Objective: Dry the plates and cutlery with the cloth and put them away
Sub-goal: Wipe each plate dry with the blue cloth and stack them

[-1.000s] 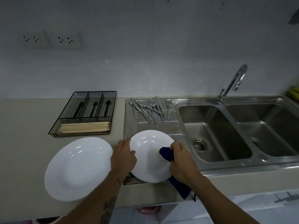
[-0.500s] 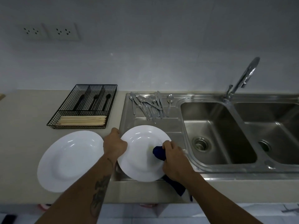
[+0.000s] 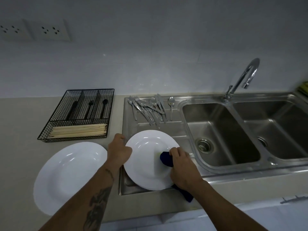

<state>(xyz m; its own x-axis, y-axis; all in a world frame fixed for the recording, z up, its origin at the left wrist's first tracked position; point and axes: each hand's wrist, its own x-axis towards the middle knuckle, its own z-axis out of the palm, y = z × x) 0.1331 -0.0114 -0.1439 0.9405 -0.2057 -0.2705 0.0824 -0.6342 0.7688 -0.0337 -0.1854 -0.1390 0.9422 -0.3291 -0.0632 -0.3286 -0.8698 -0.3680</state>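
My left hand grips the left rim of the white plate over the draining board. My right hand clamps the blue cloth against its right side. A second plate lies left on the counter; cutlery lies farther back.

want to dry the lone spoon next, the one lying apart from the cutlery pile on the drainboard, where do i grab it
Pinch the lone spoon by its handle, coming from above at the near end. It lies flat with its bowl toward the wall and the handle pointing at you, apart from the cutlery pile, so fingers fit on both sides.
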